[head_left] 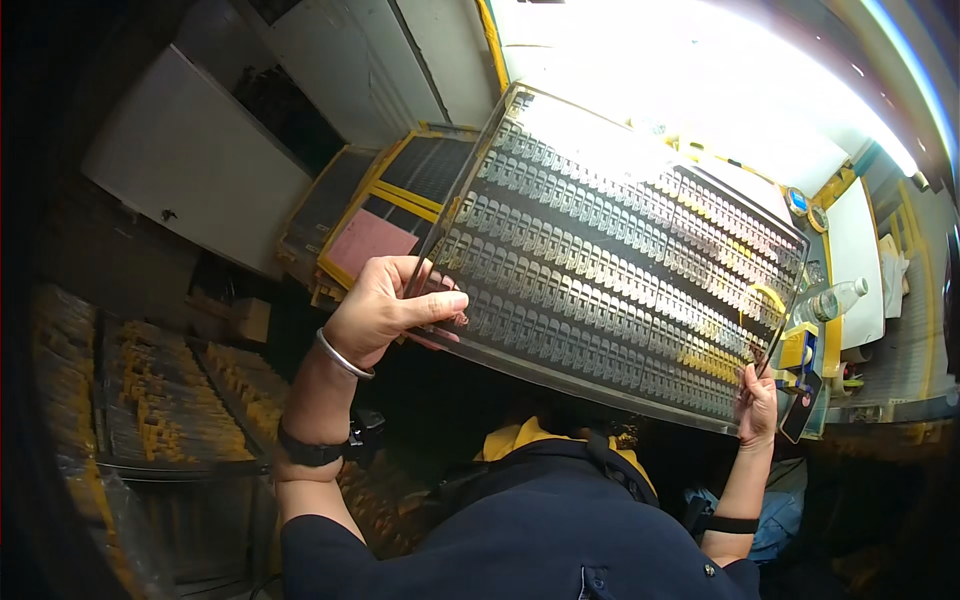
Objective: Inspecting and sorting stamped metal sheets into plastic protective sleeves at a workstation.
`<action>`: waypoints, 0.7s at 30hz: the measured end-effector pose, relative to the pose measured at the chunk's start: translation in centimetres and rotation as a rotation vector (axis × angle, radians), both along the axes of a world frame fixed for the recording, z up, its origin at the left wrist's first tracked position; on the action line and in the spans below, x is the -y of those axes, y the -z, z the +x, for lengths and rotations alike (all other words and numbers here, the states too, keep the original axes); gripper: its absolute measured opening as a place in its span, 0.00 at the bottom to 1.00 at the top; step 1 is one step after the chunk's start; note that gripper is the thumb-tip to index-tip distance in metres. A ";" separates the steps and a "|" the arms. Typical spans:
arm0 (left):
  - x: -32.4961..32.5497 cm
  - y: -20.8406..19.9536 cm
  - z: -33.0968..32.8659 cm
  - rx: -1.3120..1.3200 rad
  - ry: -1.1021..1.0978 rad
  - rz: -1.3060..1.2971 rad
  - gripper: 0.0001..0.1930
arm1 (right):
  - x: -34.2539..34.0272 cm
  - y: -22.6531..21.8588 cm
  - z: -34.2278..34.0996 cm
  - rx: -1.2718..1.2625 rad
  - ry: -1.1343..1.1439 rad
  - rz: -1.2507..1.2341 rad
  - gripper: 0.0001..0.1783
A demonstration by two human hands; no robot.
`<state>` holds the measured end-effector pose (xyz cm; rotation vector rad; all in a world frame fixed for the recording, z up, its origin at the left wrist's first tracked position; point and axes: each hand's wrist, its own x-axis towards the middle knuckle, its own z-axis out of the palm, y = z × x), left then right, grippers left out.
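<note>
Between my two hands is a large, clear, shallow tray with rows of small metallic clip-like parts on a dark ground. It is held up tilted in front of my body, its far side in the glare of the lamp. My left hand grips the tray's left edge, thumb on top and fingers underneath. At the near right corner, my right hand is closed on the rim. A silver bangle circles my left wrist.
Yellow-edged trays are stacked at the left, with a pink sheet on them. More trays of yellowish parts stand lower left. A clear bottle and a yellow-and-blue object sit right of the tray. A bright tube lamp hangs above.
</note>
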<state>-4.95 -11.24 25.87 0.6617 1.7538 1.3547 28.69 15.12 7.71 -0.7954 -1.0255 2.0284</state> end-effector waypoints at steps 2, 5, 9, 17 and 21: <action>0.1 0.1 0.1 -0.010 -0.009 -0.018 0.06 | 0.1 -0.3 -0.2 -0.005 -0.004 0.001 0.14; 0.3 0.3 0.4 0.021 -0.043 -0.003 0.05 | 0.3 -0.8 -0.6 -0.020 -0.027 0.001 0.14; 0.3 0.1 0.4 0.002 -0.066 0.023 0.05 | -0.1 0.1 -0.3 -0.043 -0.065 0.007 0.17; 0.5 -2.0 1.8 0.112 -0.080 0.049 0.14 | -0.1 0.6 0.5 0.007 -0.039 0.010 0.16; 1.0 -2.2 1.7 0.187 -0.062 0.034 0.14 | 0.4 -0.1 0.5 -0.008 -0.021 0.006 0.16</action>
